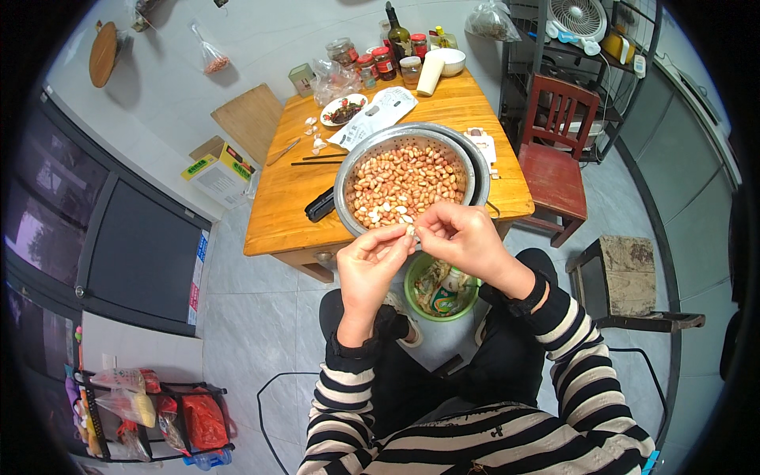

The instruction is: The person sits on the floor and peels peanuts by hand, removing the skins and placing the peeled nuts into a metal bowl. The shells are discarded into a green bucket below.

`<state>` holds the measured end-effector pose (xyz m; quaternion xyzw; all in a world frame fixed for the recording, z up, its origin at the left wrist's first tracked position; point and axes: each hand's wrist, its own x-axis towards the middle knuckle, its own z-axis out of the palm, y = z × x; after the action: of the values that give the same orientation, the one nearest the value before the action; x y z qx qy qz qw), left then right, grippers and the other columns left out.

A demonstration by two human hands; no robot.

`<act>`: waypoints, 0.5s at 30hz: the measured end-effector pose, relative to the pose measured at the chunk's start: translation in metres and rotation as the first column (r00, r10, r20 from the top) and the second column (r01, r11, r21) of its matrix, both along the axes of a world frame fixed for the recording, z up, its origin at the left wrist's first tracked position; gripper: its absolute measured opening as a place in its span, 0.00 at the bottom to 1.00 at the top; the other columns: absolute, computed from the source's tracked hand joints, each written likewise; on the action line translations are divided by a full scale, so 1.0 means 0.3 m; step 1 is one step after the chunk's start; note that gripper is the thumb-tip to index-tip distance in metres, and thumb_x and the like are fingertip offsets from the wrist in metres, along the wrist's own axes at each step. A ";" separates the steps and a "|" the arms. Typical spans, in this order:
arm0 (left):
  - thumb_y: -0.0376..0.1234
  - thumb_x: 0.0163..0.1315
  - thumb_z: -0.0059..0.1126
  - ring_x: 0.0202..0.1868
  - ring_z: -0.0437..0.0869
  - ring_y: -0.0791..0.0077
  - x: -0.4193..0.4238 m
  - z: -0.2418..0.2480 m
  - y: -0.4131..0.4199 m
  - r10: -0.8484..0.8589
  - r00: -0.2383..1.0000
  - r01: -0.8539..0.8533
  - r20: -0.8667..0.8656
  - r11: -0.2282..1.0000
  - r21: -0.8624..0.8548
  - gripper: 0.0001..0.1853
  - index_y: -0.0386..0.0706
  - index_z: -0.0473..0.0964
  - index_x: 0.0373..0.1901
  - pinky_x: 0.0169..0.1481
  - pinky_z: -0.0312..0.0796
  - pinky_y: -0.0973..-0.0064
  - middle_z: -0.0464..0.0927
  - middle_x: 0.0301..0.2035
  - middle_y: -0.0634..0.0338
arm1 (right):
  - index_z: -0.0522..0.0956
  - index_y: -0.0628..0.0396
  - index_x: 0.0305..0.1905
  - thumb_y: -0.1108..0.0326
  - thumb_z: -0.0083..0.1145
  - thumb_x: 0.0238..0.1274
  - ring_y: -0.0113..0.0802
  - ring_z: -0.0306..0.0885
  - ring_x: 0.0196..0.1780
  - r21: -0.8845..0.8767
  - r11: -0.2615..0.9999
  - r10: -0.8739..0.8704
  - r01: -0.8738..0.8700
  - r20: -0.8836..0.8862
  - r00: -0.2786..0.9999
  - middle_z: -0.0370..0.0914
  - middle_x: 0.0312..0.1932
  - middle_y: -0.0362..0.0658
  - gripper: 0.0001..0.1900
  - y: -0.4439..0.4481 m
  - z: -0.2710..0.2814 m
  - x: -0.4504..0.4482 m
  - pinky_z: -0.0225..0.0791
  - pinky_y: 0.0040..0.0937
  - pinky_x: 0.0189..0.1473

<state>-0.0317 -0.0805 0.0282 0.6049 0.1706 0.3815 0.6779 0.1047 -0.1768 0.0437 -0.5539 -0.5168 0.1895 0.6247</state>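
Note:
Between the fingertips of my left hand (371, 258) and my right hand (460, 237) is a pale peanut (411, 231), partly covered by the fingers. Both hands pinch it just over the near rim of a perforated metal colander (346, 205). Reddish-skinned peanuts (409, 172) fill the colander, and several pale, skinless ones (380, 215) lie at its near side. Another metal basin (482, 178) shows around the colander's right side. Under my hands, on the floor between my feet, stands a green plastic basin (411, 300) with scraps and a plastic bottle (445, 294) in it.
The wooden table (285, 219) also bears a black-handled object (320, 205), chopsticks (317, 160), a knife (284, 152), a plate of food (344, 111), a white plastic packet (380, 116) and several jars (385, 62). Right of it stand a red chair (552, 172) and a wooden stool (628, 276).

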 end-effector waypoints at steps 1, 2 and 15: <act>0.20 0.58 0.61 0.35 0.84 0.72 0.000 -0.001 -0.002 -0.003 1.000 0.003 -0.004 1.000 -0.002 0.10 0.28 0.78 0.41 0.43 0.78 0.77 0.82 0.36 0.51 | 0.77 0.64 0.33 0.74 0.58 0.59 0.20 0.77 0.26 -0.002 1.000 -0.024 0.024 0.075 0.997 0.80 0.24 0.39 0.04 -0.002 0.002 0.001 0.72 0.19 0.29; 0.20 0.57 0.61 0.35 0.84 0.72 -0.001 -0.001 -0.004 -0.006 1.000 0.006 -0.008 1.000 -0.004 0.10 0.28 0.78 0.41 0.43 0.78 0.77 0.82 0.36 0.51 | 0.77 0.64 0.33 0.74 0.58 0.58 0.20 0.77 0.26 -0.003 0.999 -0.048 0.049 0.149 0.988 0.80 0.24 0.39 0.04 -0.004 0.005 0.002 0.72 0.19 0.30; 0.24 0.62 0.57 0.35 0.85 0.66 -0.009 -0.007 0.025 -0.108 0.993 0.113 0.036 0.981 -0.157 0.09 0.31 0.74 0.43 0.42 0.81 0.72 0.82 0.36 0.49 | 0.80 0.61 0.37 0.71 0.61 0.56 0.17 0.73 0.28 -0.046 0.999 0.025 -0.023 0.034 0.999 0.77 0.28 0.36 0.06 -0.002 -0.010 0.024 0.68 0.18 0.29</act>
<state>-0.0343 -0.0728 0.0261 0.5523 0.1573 0.3367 0.7462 0.1119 -0.1774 0.0407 -0.5650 -0.5297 0.1989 0.6005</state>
